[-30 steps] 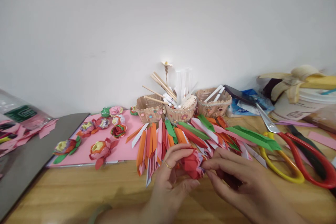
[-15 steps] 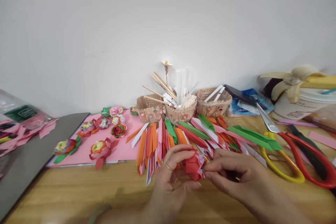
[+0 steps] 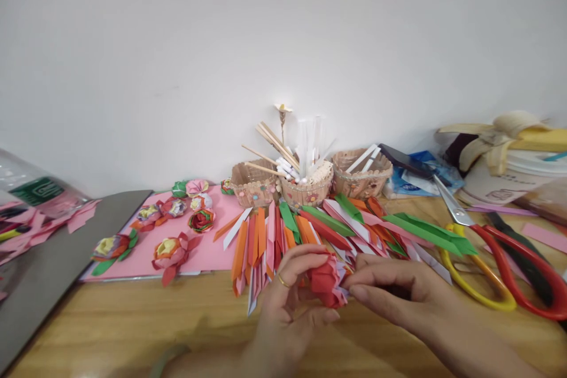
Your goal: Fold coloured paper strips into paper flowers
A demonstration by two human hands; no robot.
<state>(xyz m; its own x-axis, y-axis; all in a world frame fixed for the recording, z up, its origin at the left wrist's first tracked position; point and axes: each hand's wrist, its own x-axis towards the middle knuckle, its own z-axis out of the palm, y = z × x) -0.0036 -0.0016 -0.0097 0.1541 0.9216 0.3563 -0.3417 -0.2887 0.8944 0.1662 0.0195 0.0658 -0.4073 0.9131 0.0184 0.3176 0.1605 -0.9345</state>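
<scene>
A folded paper flower (image 3: pixel 326 280), red outside with pink and lilac petals toward its right side, is held just above the table's front part. My left hand (image 3: pixel 290 301), with a ring on one finger, curls around its left side and grips it. From the right, my right hand (image 3: pixel 401 295) pinches at the flower's lilac edge with thumb and forefinger; its other fingers are curled under. Just behind both hands lies a spread of folded paper strips (image 3: pixel 261 236) in orange, red, pink, green and white.
Finished paper flowers (image 3: pixel 170 253) rest on a pink sheet (image 3: pixel 212 257) at left. Small baskets (image 3: pixel 256 186) with sticks and swabs stand by the wall. Red-handled scissors (image 3: pixel 500 260) and yellow-handled scissors (image 3: pixel 481 283) lie right. A banana peel (image 3: pixel 496 142) tops a lidded tub. A plastic bottle (image 3: pixel 39 189) lies far left.
The flower has turned slightly in my left hand, and more of its lilac edge shows. My right fingertips have shifted a little, still pinching at its right side. The rest stays put.
</scene>
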